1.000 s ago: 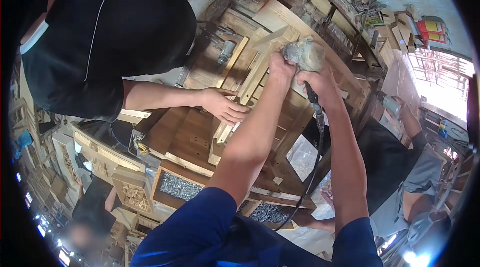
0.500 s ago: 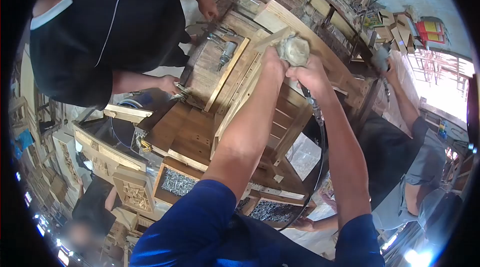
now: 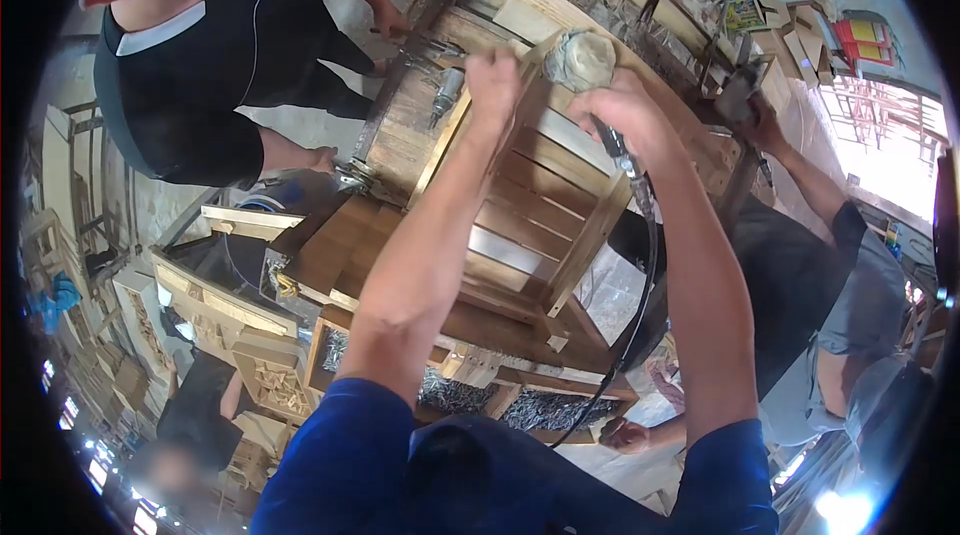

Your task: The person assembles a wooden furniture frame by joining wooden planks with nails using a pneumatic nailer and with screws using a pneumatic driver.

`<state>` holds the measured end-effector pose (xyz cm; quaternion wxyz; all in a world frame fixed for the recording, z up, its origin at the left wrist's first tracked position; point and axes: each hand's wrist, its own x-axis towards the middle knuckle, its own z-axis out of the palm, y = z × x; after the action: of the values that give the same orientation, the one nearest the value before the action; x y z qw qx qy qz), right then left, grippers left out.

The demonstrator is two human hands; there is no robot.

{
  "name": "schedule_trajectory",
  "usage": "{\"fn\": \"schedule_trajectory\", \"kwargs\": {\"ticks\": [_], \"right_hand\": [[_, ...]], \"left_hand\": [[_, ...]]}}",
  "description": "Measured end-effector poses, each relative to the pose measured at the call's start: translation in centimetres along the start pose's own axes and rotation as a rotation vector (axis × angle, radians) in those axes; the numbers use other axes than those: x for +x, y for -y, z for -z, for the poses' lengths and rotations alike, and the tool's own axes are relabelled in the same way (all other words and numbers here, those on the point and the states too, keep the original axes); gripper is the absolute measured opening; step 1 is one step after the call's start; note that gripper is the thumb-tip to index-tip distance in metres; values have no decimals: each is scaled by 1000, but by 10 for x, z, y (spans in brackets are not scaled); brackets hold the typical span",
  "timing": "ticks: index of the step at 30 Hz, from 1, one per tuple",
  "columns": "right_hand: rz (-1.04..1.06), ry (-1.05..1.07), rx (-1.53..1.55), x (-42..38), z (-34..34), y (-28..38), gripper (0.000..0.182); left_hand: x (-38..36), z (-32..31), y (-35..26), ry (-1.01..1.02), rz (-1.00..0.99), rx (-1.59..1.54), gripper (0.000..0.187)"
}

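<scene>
My right hand (image 3: 628,113) is closed around a dusty air sander (image 3: 580,61) with a pale, rounded, wrapped-looking top. From its black handle a dark hose (image 3: 650,235) runs down toward my body. The sander is over the far end of a slatted wooden frame (image 3: 590,235). My left hand (image 3: 494,85) is closed at the frame's far left corner, seemingly gripping its side rail; the fingers' undersides are hidden. Slats show between my forearms.
A metal air tool (image 3: 447,95) lies on the wooden bench (image 3: 395,150) left of my hand. Trays of metal fasteners (image 3: 545,415) stand near my body. One co-worker (image 3: 190,85) is at left; another's hand (image 3: 765,125) holds a grey tool at right.
My left hand has left the sander and moved left to the frame's corner. The sander has shifted slightly left and up in my right hand. More slats show between my arms.
</scene>
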<state>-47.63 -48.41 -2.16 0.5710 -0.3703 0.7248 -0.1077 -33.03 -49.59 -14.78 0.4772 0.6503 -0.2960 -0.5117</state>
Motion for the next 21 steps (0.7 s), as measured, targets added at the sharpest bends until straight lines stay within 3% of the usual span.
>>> {"fn": "schedule_trajectory", "kwargs": {"ticks": [1,5,9,11,21], "right_hand": [[-23,-17,-10,-1,0,2,10],[-5,1,-16,2,6,-18,10],[-101,70,-151,7,-5,-12,17],[-149,62,-182,12,-10,-8,19],[-271,135,-32,12,9,-5,24]], "left_hand": [[0,5,-28,89,-199,115,35],[-12,-11,-124,321,-500,383,37],[-11,-41,-145,473,-563,558,36],[-14,-49,-135,675,-504,895,33],[0,-80,-128,660,-507,1023,33]]}}
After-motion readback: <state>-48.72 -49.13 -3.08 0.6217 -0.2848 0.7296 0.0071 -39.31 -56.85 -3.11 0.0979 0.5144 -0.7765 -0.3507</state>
